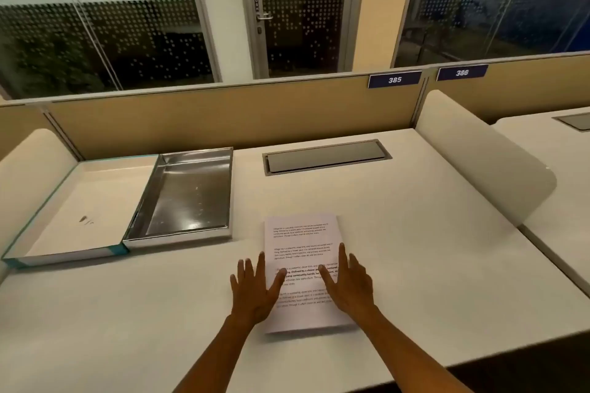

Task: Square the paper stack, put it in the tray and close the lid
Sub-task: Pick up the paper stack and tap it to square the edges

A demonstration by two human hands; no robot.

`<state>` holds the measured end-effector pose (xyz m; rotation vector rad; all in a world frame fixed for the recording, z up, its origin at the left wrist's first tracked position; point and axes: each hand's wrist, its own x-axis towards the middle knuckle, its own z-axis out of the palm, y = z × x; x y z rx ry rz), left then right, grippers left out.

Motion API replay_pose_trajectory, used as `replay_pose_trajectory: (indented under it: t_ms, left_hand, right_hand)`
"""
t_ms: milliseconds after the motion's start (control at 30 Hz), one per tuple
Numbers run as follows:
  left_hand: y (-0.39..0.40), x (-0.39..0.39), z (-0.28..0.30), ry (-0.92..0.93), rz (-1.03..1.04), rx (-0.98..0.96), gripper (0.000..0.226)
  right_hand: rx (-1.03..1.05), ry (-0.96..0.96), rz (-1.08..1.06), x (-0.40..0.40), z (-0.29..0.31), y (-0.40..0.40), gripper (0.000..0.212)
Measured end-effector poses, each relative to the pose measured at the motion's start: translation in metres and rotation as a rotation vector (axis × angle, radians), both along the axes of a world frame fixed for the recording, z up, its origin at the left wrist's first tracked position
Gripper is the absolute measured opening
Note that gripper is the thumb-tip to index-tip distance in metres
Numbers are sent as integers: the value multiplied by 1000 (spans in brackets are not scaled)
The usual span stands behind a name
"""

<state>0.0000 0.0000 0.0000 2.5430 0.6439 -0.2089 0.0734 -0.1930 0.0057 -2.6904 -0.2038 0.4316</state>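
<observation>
A stack of printed white paper (301, 239) lies flat on the desk in front of me, its edges roughly even. My left hand (255, 287) rests at the stack's left edge with fingers spread, thumb on the sheet. My right hand (349, 284) lies flat on the stack's right side, fingers apart. Neither hand grips anything. To the left stands the shiny metal tray (186, 198), empty, with its lid (79, 204) swung open flat beside it, white inside with a teal rim.
A grey cable hatch (325, 156) is set into the desk behind the paper. Curved white side dividers (479, 156) flank the desk, and a tan partition (223, 118) runs along the back. The desk front edge is near my forearms.
</observation>
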Motion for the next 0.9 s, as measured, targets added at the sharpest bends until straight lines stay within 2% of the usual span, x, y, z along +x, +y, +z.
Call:
replay_pose_trajectory:
  t_ms: [67,167,267,433,600,733,900]
  left_hand:
    - [-12,4,-3,-16,86,-68,90]
    - [-34,8,-7,-64,206,-171,95]
    - [-48,15,4,-111,303,-208,79]
    - [-43,34,14,-133,510,-348,74]
    - [-23,49,20,-132,736,-603,64]
    - [-6,56,20,-103,794,-749,66]
    - [-7,62,33,-58,750,-851,38]
  right_hand:
    - [34,25,-31,6,-3,0,82]
    - [71,59,-70,15,-8,3,80]
    - [106,123,-124,24,-6,8,82]
    - [201,244,-266,46,-1,8,80]
    - [278,317,-381,64,-3,3,56]
    - [321,334,-390,68,1,3,44]
    - [296,353,-351,74,6,9,31]
